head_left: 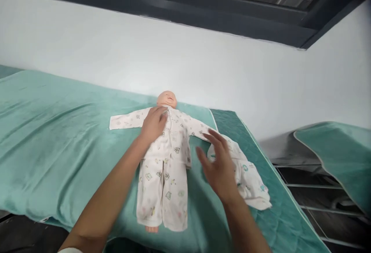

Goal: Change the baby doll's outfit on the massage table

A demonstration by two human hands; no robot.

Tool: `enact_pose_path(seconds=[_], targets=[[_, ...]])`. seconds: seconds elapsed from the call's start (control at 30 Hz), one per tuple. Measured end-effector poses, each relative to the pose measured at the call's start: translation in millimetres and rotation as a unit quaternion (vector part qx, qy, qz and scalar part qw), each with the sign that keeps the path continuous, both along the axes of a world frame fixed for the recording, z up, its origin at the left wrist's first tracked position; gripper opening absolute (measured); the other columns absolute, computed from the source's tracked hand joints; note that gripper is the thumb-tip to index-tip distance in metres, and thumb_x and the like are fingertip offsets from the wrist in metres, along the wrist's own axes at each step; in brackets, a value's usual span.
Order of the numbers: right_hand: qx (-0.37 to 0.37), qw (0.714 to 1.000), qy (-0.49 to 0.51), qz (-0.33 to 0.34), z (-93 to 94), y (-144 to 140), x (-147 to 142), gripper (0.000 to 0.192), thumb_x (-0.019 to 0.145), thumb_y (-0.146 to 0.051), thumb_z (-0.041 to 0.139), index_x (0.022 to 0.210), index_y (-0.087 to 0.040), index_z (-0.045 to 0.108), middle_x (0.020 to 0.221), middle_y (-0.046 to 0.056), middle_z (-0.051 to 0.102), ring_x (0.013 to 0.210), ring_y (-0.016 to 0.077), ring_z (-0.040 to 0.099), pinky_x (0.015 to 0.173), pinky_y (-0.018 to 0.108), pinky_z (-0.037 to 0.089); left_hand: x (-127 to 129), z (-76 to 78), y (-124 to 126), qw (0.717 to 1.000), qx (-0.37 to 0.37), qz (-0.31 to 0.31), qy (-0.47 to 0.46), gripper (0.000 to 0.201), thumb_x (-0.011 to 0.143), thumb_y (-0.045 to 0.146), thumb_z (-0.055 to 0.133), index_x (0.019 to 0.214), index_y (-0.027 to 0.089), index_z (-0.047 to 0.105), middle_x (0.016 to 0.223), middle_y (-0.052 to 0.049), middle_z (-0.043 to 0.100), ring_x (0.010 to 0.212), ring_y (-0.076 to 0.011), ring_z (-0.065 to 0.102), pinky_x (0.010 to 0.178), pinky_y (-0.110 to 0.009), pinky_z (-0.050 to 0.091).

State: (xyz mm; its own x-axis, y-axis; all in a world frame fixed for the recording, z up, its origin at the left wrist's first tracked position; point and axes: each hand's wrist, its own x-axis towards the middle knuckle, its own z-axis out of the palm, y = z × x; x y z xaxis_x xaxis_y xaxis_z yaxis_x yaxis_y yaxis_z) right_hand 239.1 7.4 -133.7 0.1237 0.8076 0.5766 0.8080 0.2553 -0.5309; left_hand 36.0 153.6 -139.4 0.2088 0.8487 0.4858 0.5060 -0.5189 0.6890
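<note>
A baby doll [167, 99] lies on its back, its arms out to the sides, in a white printed shirt [180, 141] and matching trousers [175, 191]. One foot [152, 229] shows below a trouser leg. My left hand [154, 123] lies on the doll's upper chest near the collar, thumb apart from the fingers; part of the shirt is hidden under it. Over the area beside the doll's sleeve, my right hand [219, 164] hovers with spread, slightly blurred fingers and holds nothing. Partly behind that hand is a crumpled white printed cloth [251, 179].
A smooth green cover [72, 141] and a darker quilted one [290, 214] lie over the bed. A white wall [116, 52] runs along its far side, below a dark window frame [203, 9]. On the right, beyond a gap with metal bars [315, 186], hangs another green cover [344, 152].
</note>
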Motion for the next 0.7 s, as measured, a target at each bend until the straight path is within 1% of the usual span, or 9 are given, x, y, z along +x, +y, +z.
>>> enact_pose_path(seconds=[0.03, 0.1, 0.17, 0.23, 0.27, 0.33, 0.43, 0.57, 0.7], targets=[[-0.017, 0.998, 0.048, 0.041, -0.5, 18.6, -13.0, 0.034, 0.095, -0.04, 0.055, 0.127, -0.027, 0.057, 0.142, 0.01, 0.054, 0.135, 0.0258, 0.049, 0.113, 0.05, 0.041, 3.0, 0.5, 10.6, 1.0, -0.014, -0.009, 0.014, 0.034, 0.096, 0.022, 0.047, 0.125, 0.016, 0.063, 0.133, -0.01, 0.064, 0.128, -0.0243, 0.054, 0.115, -0.042, 0.041], [-0.049, 0.985, 0.145, 0.082, -5.7, 59.7, -32.7, 0.032, 0.095, -0.039, 0.055, 0.124, -0.027, 0.059, 0.135, 0.008, 0.059, 0.13, 0.0232, 0.053, 0.111, 0.047, 0.043, 6.1, -0.8, 25.1, 0.999, -0.033, -0.024, 0.034, 0.035, 0.097, 0.023, 0.045, 0.127, 0.017, 0.063, 0.135, -0.009, 0.063, 0.128, -0.0245, 0.054, 0.114, -0.043, 0.042], [-0.061, 0.972, 0.21, 0.086, -11.8, 98.8, -44.3, 0.032, 0.093, -0.038, 0.057, 0.122, -0.025, 0.06, 0.13, 0.007, 0.063, 0.124, 0.0222, 0.056, 0.11, 0.045, 0.043, 5.7, -4.1, 31.4, 0.998, -0.03, -0.033, 0.037, 0.036, 0.099, 0.026, 0.043, 0.127, 0.019, 0.064, 0.137, -0.007, 0.063, 0.129, -0.0238, 0.054, 0.115, -0.042, 0.042], [-0.068, 0.967, 0.23, 0.085, -16.1, 128.3, -49.6, 0.028, 0.091, -0.036, 0.057, 0.115, -0.024, 0.062, 0.122, 0.007, 0.066, 0.117, 0.0223, 0.059, 0.107, 0.044, 0.044, 3.2, -7.3, 32.8, 0.998, -0.021, -0.041, 0.031, 0.037, 0.1, 0.028, 0.041, 0.128, 0.02, 0.064, 0.139, -0.006, 0.062, 0.131, -0.0224, 0.053, 0.116, -0.041, 0.041], [-0.071, 0.966, 0.232, 0.092, -17.6, 138.1, -50.4, 0.025, 0.091, -0.035, 0.057, 0.111, -0.023, 0.063, 0.119, 0.007, 0.067, 0.114, 0.0224, 0.06, 0.106, 0.044, 0.044, 1.6, -8.2, 32.8, 0.998, -0.022, -0.043, 0.027, 0.037, 0.1, 0.029, 0.041, 0.129, 0.021, 0.064, 0.139, -0.005, 0.062, 0.132, -0.0218, 0.052, 0.116, -0.04, 0.041], [-0.075, 0.961, 0.239, 0.119, -20.6, 148.3, -49.7, 0.022, 0.09, -0.035, 0.056, 0.107, -0.023, 0.063, 0.116, 0.006, 0.067, 0.112, 0.0223, 0.06, 0.105, 0.043, 0.044, -1.1, -8.3, 33.5, 0.998, -0.034, -0.048, 0.026, 0.037, 0.101, 0.03, 0.042, 0.128, 0.022, 0.065, 0.14, -0.005, 0.061, 0.132, -0.0209, 0.053, 0.116, -0.039, 0.041], [-0.069, 0.951, 0.261, 0.151, -25.5, 148.0, -46.3, 0.023, 0.092, -0.036, 0.055, 0.11, -0.024, 0.062, 0.122, 0.005, 0.066, 0.117, 0.0218, 0.058, 0.106, 0.042, 0.044, -2.6, -5.3, 36.4, 0.996, -0.059, -0.054, 0.028, 0.034, 0.1, 0.029, 0.045, 0.125, 0.023, 0.067, 0.141, -0.003, 0.061, 0.132, -0.0205, 0.053, 0.116, -0.039, 0.039], [-0.074, 0.952, 0.26, 0.147, -27.8, 142.3, -44.6, 0.023, 0.093, -0.034, 0.054, 0.113, -0.026, 0.061, 0.126, 0.004, 0.064, 0.121, 0.0217, 0.057, 0.108, 0.043, 0.042, -1.1, -3.1, 38.9, 0.996, -0.073, -0.05, 0.018, 0.034, 0.099, 0.029, 0.046, 0.125, 0.026, 0.068, 0.142, -0.002, 0.06, 0.134, -0.0203, 0.051, 0.118, -0.039, 0.037], [-0.078, 0.955, 0.248, 0.141, -26.4, 142.8, -45.6, 0.025, 0.094, -0.033, 0.053, 0.117, -0.027, 0.061, 0.128, 0.004, 0.063, 0.124, 0.0223, 0.055, 0.11, 0.045, 0.041, -0.2, -4.0, 37.6, 0.996, -0.08, -0.047, -0.002, 0.033, 0.098, 0.031, 0.048, 0.124, 0.027, 0.069, 0.141, -0.001, 0.06, 0.136, -0.0195, 0.05, 0.118, -0.038, 0.036]])
